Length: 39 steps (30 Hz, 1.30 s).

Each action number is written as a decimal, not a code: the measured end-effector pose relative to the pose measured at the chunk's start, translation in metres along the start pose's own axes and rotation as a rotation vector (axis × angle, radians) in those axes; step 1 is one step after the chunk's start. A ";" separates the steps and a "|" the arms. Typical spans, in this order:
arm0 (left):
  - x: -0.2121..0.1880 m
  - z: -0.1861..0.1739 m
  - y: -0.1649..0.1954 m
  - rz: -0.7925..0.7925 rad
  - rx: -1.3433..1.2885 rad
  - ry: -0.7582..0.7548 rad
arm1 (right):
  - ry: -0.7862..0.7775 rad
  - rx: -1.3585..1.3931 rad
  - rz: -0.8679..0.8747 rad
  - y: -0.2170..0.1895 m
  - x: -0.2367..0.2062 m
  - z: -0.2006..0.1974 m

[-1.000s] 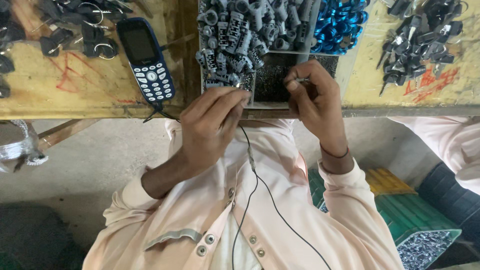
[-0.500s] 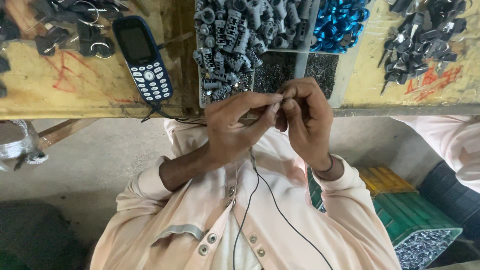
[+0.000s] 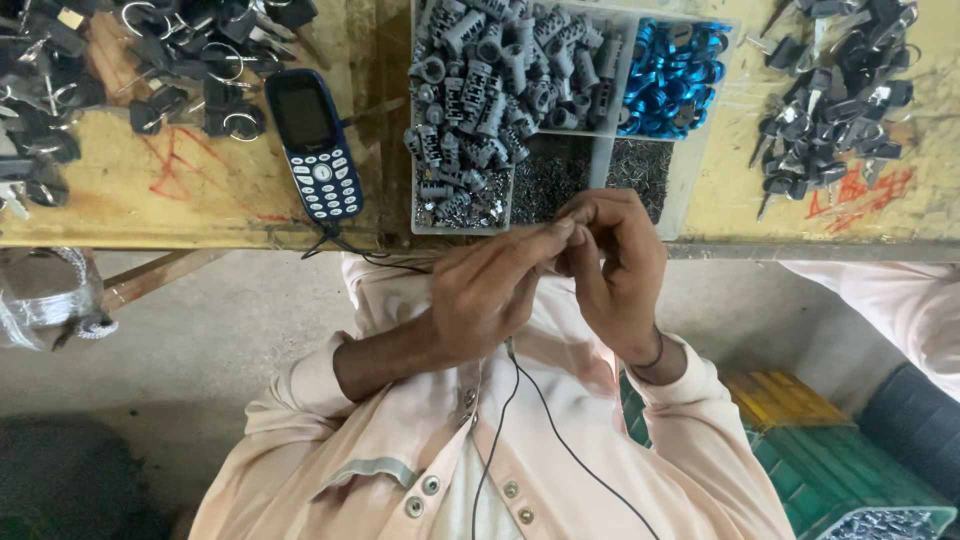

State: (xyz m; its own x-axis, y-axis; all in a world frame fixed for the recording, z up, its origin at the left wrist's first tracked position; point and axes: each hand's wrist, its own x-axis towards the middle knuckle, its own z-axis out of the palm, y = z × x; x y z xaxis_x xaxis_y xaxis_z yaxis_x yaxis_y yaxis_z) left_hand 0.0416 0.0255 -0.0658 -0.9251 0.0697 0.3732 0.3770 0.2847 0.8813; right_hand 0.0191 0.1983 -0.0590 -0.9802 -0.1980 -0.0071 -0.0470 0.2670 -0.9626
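Observation:
My left hand point(image 3: 490, 290) and my right hand point(image 3: 615, 265) meet fingertip to fingertip just in front of the table edge. They pinch a small part that the fingers mostly hide. Right behind them stands a clear divided tray point(image 3: 690, 150). It holds grey ribbed cylinders point(image 3: 490, 80), blue rings point(image 3: 670, 75) and two compartments of tiny dark metal pieces point(image 3: 550, 175). A thin black wire point(image 3: 545, 410) hangs down my shirt below the hands.
A dark blue keypad phone point(image 3: 312, 140) lies on the yellow table point(image 3: 190, 195) with a cable plugged in. Piles of black-headed keys lie at the left point(image 3: 190, 60) and right point(image 3: 830, 100). Another person's sleeve point(image 3: 900, 300) is at the right. A green crate point(image 3: 830, 470) sits below.
Both hands drew back from the tray's front compartments toward my body and came together. The fingertips now pinch closer than half a second ago.

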 end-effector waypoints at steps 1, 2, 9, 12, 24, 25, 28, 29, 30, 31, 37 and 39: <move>-0.001 0.000 0.000 -0.041 -0.029 0.004 | 0.020 -0.095 -0.059 0.001 -0.002 0.001; -0.001 0.001 0.000 -0.082 -0.059 0.008 | 0.040 -0.191 -0.118 0.003 -0.002 0.001; 0.003 0.003 0.002 -0.377 -0.377 0.075 | 0.076 -0.505 -0.424 0.004 0.002 -0.002; 0.011 -0.006 -0.016 -0.684 -0.953 -0.182 | -0.021 0.566 0.210 -0.010 0.011 -0.007; 0.012 -0.003 -0.029 -0.434 -0.447 -0.184 | -0.254 -0.978 -0.074 -0.014 0.034 -0.069; 0.012 -0.002 -0.029 -0.478 -0.496 -0.195 | -0.275 -1.019 -0.077 -0.012 0.033 -0.069; 0.011 -0.001 -0.031 -0.572 -0.629 -0.223 | -0.297 -1.071 -0.070 -0.008 0.033 -0.067; 0.010 -0.001 -0.031 -0.585 -0.675 -0.212 | -0.294 -1.049 -0.059 -0.008 0.034 -0.067; 0.009 -0.001 -0.031 -0.603 -0.719 -0.203 | -0.293 -1.022 -0.043 -0.007 0.034 -0.066; 0.009 -0.002 -0.031 -0.615 -0.716 -0.211 | -0.301 -1.028 -0.030 -0.007 0.035 -0.066; 0.011 0.000 -0.030 -0.638 -0.742 -0.234 | -0.275 -1.003 -0.026 -0.003 0.035 -0.065; 0.012 0.000 -0.029 -0.636 -0.719 -0.233 | -0.289 -1.031 -0.080 -0.003 0.034 -0.066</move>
State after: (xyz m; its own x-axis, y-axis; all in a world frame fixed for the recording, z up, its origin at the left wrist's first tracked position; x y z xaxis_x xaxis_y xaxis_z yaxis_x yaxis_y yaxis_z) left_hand 0.0193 0.0177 -0.0870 -0.9213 0.3137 -0.2296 -0.3277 -0.3087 0.8929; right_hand -0.0272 0.2526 -0.0385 -0.8907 -0.4298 -0.1479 -0.3815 0.8838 -0.2709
